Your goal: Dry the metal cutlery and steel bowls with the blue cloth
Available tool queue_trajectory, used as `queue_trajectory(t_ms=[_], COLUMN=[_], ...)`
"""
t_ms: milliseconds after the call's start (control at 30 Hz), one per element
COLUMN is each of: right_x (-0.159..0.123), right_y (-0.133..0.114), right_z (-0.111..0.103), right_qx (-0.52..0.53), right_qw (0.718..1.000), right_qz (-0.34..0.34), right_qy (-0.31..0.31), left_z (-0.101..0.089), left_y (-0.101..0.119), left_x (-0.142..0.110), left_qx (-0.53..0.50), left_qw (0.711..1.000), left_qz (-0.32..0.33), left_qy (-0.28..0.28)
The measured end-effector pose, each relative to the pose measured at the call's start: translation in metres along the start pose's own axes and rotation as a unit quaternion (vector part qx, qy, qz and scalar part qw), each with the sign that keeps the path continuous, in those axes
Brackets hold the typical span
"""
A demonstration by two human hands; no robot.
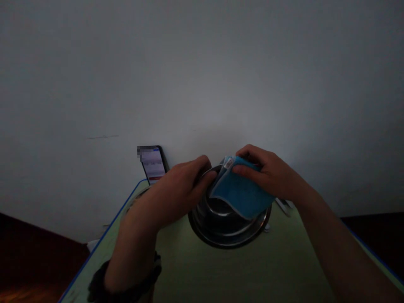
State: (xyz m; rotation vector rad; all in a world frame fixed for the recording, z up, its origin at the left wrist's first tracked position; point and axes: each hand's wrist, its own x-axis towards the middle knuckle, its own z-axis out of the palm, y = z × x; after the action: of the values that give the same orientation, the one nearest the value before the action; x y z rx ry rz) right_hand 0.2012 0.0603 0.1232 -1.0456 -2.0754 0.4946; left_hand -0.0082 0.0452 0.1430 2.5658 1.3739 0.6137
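Note:
A shiny metal bowl (229, 240) is tilted above the green table, its inside partly turned to me. My left hand (197, 181) is closed on the bowl's far left rim, thumb over the edge. A folded blue cloth (243, 191) with a pale edge and a small white tag hangs over the bowl's right side. My right hand (263, 168) pinches this cloth near its top, thumb in front and fingers behind. The cloth covers part of the bowl's far right rim.
A phone (153, 164) with a lit screen leans against the grey wall (202, 75) at the left back. The green table (240, 273) has a blue edge. Partly hidden behind my right wrist lies a light, flat object (284, 207). Another round object sits behind my left forearm.

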Motion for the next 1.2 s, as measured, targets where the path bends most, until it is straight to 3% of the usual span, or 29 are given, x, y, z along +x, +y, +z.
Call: queue_trajectory(t_ms=[133, 233, 333, 467, 567, 667, 733, 833, 900, 1100, 1200], right_x=[0.001, 0.000, -0.001, -0.001, 0.000, 0.001, 0.002, 0.001, -0.001, -0.002, 0.000], right_y=[0.006, 0.008, 0.009, 0.011, 0.011, 0.012, 0.015, 0.019, 0.019, 0.007, 0.006], right_z=[0.010, 0.014, 0.016, 0.019, 0.022, 0.025, 0.025, 0.021, 0.018, 0.019, 0.022], right_qx=[0.032, 0.064, 0.095, 0.141, 0.176, 0.169, 0.142, 0.101, 0.068, 0.019, 0.013], right_qw=[0.999, 0.996, 0.992, 0.978, 0.970, 0.968, 0.968, 0.970, 0.978, 0.998, 0.999], right_qz=[0.033, 0.055, 0.070, 0.104, 0.121, 0.135, 0.136, 0.122, 0.106, 0.040, 0.027], right_qy=[-0.019, -0.016, 0.037, 0.114, 0.119, 0.130, 0.159, 0.182, 0.167, 0.049, 0.018], left_z=[0.000, 0.002, 0.003, 0.002, 0.001, 0.001, 0.002, 0.004, 0.005, 0.008, 0.007], left_y=[-0.005, -0.008, -0.012, -0.019, -0.021, -0.021, -0.023, -0.030, -0.034, -0.032, -0.028], left_x=[-0.001, -0.001, -0.001, 0.000, 0.001, 0.003, 0.003, 0.001, -0.001, -0.003, -0.004], left_qx=[-0.041, -0.061, -0.071, -0.064, -0.072, -0.080, -0.074, -0.057, -0.057, -0.049, -0.034], left_qw=[0.999, 0.998, 0.995, 0.973, 0.939, 0.924, 0.938, 0.972, 0.984, 0.994, 0.998], left_qz=[-0.009, -0.003, -0.007, -0.078, -0.117, -0.134, -0.139, -0.136, -0.128, -0.092, -0.055], left_qy=[-0.032, -0.003, 0.064, 0.210, 0.316, 0.351, 0.310, 0.183, 0.111, 0.034, -0.006])
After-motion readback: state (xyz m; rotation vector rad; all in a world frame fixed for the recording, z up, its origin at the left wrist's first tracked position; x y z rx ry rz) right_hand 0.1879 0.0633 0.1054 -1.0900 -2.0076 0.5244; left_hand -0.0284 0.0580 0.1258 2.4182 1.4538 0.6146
